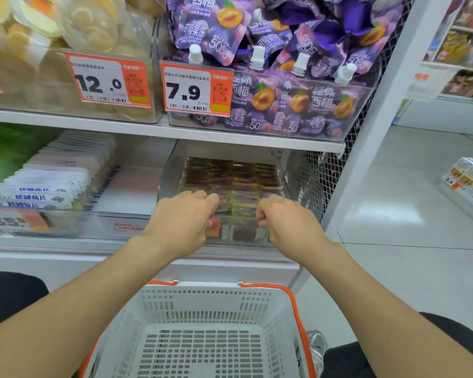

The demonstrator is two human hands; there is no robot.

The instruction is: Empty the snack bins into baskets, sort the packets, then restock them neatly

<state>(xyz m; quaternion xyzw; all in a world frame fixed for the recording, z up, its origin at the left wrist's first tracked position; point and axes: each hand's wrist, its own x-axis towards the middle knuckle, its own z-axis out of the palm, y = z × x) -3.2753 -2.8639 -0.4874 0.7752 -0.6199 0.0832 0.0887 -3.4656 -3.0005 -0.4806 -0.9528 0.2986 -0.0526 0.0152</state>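
As the left hand (183,218) and right hand (283,223) each grip the front rim of the clear snack bin (241,236), we should draw it out level above the white basket (216,301).

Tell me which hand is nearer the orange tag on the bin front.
Left. The left hand sits directly beside the orange tag; the right hand holds the bin rim farther right.

- On my feed the left hand (180,219) and right hand (287,222) are bare, wrists uncovered.
- Both forearms (99,304) run bare to the bottom of my view.
- Plain black fabric (8,296) shows outside each forearm, low on either side.
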